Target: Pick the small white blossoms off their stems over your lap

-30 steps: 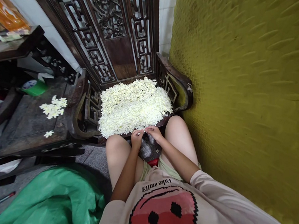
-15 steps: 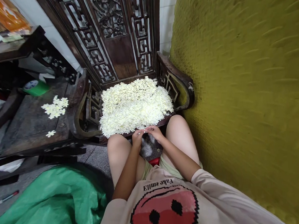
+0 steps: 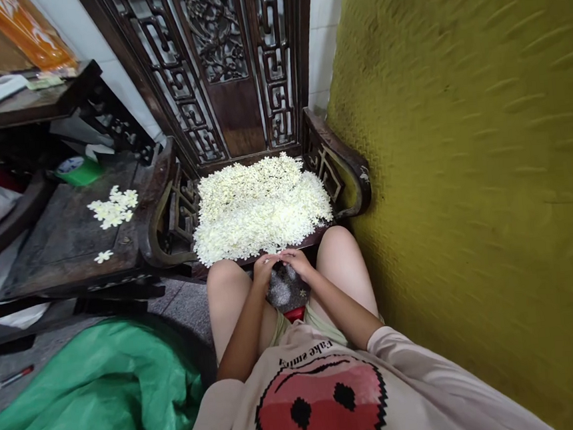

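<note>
A thick heap of small white flowers [image 3: 261, 210] with pale yellow centres covers the seat of a carved dark wooden chair [image 3: 238, 122]. At the heap's front edge, above my lap, my left hand [image 3: 265, 266] and my right hand [image 3: 296, 261] meet at their fingertips. Both are closed in a pinch. A tiny white bit, which looks like a flower, shows at the fingers; its details are too small to make out. My knees press close to the seat on both sides of the hands.
On the left seat lie a small flower cluster [image 3: 114, 206], a single flower [image 3: 103, 256] and a green tape roll [image 3: 80, 171]. A dark side table [image 3: 56, 101] stands behind. A green sack [image 3: 96, 399] fills the floor at left; a yellow textured sheet [image 3: 462, 159] rises at right.
The view has shifted slightly, so the surroundings sit a little lower and further right. My hands stay together at the fingertips, their fingers slightly rearranged. The flower heap looks the same.
</note>
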Demonstrator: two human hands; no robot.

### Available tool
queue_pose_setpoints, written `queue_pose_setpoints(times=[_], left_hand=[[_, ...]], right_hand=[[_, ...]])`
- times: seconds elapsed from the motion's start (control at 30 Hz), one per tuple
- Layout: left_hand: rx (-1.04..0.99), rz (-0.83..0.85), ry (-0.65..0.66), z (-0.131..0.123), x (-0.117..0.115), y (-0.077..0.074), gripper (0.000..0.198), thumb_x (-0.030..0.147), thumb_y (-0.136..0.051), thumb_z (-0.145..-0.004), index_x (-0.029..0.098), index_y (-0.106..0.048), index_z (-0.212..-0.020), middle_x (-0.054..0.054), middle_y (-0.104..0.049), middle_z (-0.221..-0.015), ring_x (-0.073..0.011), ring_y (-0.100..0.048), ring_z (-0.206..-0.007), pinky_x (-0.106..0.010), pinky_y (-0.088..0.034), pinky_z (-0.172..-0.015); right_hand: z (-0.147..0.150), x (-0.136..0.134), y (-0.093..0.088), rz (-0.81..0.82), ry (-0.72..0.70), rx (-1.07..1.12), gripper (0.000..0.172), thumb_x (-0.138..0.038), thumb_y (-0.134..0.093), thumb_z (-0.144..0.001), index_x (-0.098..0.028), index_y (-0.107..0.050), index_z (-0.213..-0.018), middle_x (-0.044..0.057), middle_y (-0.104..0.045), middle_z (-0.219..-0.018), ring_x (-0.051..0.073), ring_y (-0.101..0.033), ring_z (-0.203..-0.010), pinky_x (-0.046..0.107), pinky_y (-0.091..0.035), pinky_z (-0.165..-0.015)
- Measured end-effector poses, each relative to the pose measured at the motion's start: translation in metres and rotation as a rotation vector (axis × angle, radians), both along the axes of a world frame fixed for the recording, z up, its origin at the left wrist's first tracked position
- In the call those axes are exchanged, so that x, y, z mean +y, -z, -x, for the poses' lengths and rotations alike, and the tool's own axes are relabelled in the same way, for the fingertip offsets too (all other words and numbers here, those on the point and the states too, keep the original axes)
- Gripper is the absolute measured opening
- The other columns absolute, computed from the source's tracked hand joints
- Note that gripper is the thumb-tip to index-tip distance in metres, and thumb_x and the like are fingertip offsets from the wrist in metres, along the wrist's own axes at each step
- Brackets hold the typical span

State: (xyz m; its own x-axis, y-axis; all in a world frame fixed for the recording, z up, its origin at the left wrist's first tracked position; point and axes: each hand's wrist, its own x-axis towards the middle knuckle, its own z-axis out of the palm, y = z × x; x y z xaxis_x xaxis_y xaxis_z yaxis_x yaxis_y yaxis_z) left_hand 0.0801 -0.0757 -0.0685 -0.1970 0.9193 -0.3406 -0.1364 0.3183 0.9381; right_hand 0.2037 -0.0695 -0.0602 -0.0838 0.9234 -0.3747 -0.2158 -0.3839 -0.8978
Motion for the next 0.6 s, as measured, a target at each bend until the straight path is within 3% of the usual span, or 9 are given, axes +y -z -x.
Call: queue_pose_setpoints(times=[0.13, 0.3, 0.4, 0.6], left_hand=[[-0.002, -0.018, 0.021, -0.003, 0.003, 0.001, 0.025, 0.038, -0.073, -0.050, 0.016, -0.064, -0.059, -0.003, -0.064, -0.061, -0.0149, -0.057, -0.064, -0.030, -0.044, -0.068], [-0.098, 0.055, 0.069, 0.003, -0.005, 0.002, 0.033, 0.042, -0.075, -0.049, 0.014, -0.066, -0.063, -0.002, -0.061, -0.059, -0.0122, -0.052, -0.057, -0.027, -0.041, -0.061], [-0.101, 0.054, 0.077, 0.005, -0.007, 0.000, 0.032, 0.041, -0.075, -0.050, 0.014, -0.068, -0.066, -0.003, -0.063, -0.063, -0.0127, -0.054, -0.061, -0.028, -0.042, -0.065], [0.086, -0.067, 0.060, -0.002, -0.001, -0.002, 0.029, 0.039, -0.073, -0.053, 0.015, -0.071, -0.069, -0.006, -0.067, -0.077, -0.0181, -0.059, -0.077, -0.031, -0.043, -0.078]], right_hand=[[-0.006, 0.000, -0.004, 0.011, -0.011, 0.014, 0.025, -0.037, -0.074, -0.051, -0.018, -0.068, -0.066, -0.001, -0.063, -0.061, 0.011, -0.051, -0.055, 0.026, -0.039, -0.059], [-0.009, 0.004, -0.009, -0.105, -0.054, -0.059, 0.023, -0.036, -0.075, -0.050, -0.018, -0.067, -0.062, 0.000, -0.063, -0.060, 0.013, -0.052, -0.058, 0.027, -0.039, -0.062], [-0.009, 0.005, -0.009, -0.150, -0.077, -0.134, 0.022, -0.037, -0.074, -0.052, -0.018, -0.066, -0.061, 0.000, -0.062, -0.059, 0.013, -0.051, -0.058, 0.027, -0.039, -0.062], [-0.014, 0.004, -0.003, -0.094, -0.046, -0.146, 0.020, -0.035, -0.070, -0.056, -0.016, -0.065, -0.063, -0.001, -0.060, -0.057, 0.011, -0.048, -0.053, 0.025, -0.038, -0.057]])
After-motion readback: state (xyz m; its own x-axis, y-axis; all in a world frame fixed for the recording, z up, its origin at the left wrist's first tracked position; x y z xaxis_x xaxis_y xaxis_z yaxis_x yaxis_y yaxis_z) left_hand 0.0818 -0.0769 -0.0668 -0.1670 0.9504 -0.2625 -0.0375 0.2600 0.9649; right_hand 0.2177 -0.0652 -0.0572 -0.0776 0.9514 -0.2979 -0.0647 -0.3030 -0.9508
